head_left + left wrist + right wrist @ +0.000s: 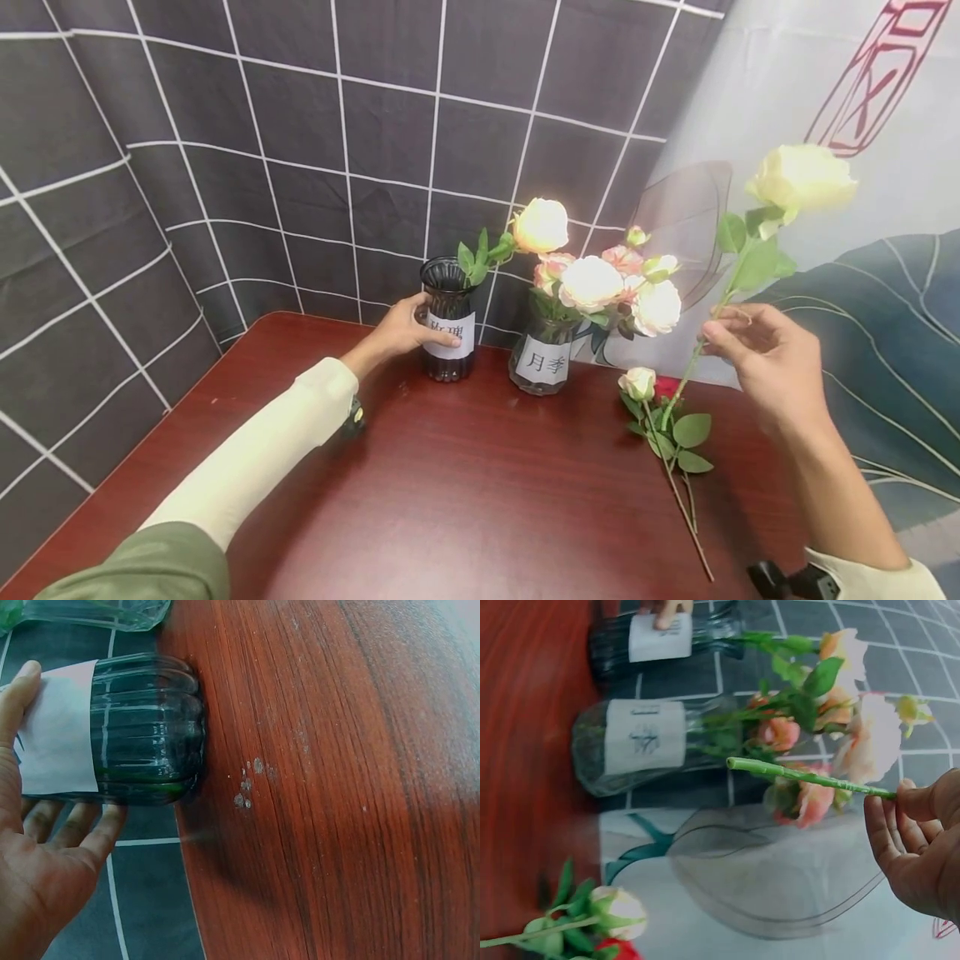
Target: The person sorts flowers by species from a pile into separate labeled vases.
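My left hand [405, 329] grips the dark ribbed glass vase [448, 368], its thumb across the white paper label with Chinese characters. In the left wrist view the fingers curl round the far side of the vase [146, 742]. One pale yellow rose [536, 227] leans out of this vase to the right. My right hand [783, 367] pinches the green stem of a yellow rose [802, 179] raised above the table's right side. In the right wrist view the cut end of the stem [802, 775] points toward the vases, touching neither.
A clear glass vase [538, 385] with a label stands right of the dark one, holding white and pink flowers [592, 283]. On the brown table [450, 483] lie a cream rose [639, 383] and a red flower [665, 387]. Gridded dark cloth [292, 108] hangs behind.
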Motion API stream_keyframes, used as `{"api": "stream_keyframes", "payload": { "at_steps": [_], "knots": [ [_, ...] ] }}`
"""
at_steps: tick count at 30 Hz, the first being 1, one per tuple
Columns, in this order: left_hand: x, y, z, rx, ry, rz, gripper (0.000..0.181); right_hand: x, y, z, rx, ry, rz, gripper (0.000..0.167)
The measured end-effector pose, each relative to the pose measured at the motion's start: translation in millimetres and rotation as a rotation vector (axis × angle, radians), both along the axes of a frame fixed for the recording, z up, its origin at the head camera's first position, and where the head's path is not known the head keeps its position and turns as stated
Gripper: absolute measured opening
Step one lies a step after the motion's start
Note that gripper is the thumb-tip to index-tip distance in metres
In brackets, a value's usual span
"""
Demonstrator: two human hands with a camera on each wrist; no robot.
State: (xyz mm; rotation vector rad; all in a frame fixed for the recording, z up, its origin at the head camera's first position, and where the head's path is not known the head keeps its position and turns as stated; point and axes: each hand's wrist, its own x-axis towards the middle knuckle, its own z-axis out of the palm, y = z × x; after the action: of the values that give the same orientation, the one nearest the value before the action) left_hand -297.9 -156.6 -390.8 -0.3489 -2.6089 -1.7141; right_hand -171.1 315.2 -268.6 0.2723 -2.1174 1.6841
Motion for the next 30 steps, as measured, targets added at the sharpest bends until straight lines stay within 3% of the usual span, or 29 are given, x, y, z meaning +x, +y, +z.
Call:
{"api": "stream_keyframes", "payload": {
  "at_steps": [4,6,11,14,18,22,30],
  "knots": [
    [-0.2,0.1,1.2,-0.003,0.004,0.001,0.077,-0.4,-7.8,16.5,0.108,0.018,-0.070,0.020],
    [-0.8,-0.3,1.1,-0.004,0.003,0.001,0.078,-1.2,-11.8,22.7,0.104,0.025,-0.079,0.019],
    [-2.0,-1.3,-0.8,-0.005,-0.003,-0.002,0.079,-4.0,-21.5,32.3,-0.069,0.061,0.025,0.018],
    [-1.5,-1.3,-1.2,-0.006,0.000,-0.006,0.078,-4.0,-26.1,37.8,-0.055,0.069,0.037,0.018],
    [-0.9,-1.5,-0.9,-0.007,0.003,-0.004,0.077,-3.1,-31.6,47.5,0.107,0.067,-0.042,0.021],
    [-0.5,-1.8,-0.2,-0.009,0.005,0.001,0.077,-3.4,-38.6,56.4,0.200,0.100,-0.089,0.022],
    [0.2,-1.2,-0.5,-0.019,-0.003,-0.001,0.078,-2.4,-57.7,67.8,0.042,0.171,0.029,0.020]
  ]
}}
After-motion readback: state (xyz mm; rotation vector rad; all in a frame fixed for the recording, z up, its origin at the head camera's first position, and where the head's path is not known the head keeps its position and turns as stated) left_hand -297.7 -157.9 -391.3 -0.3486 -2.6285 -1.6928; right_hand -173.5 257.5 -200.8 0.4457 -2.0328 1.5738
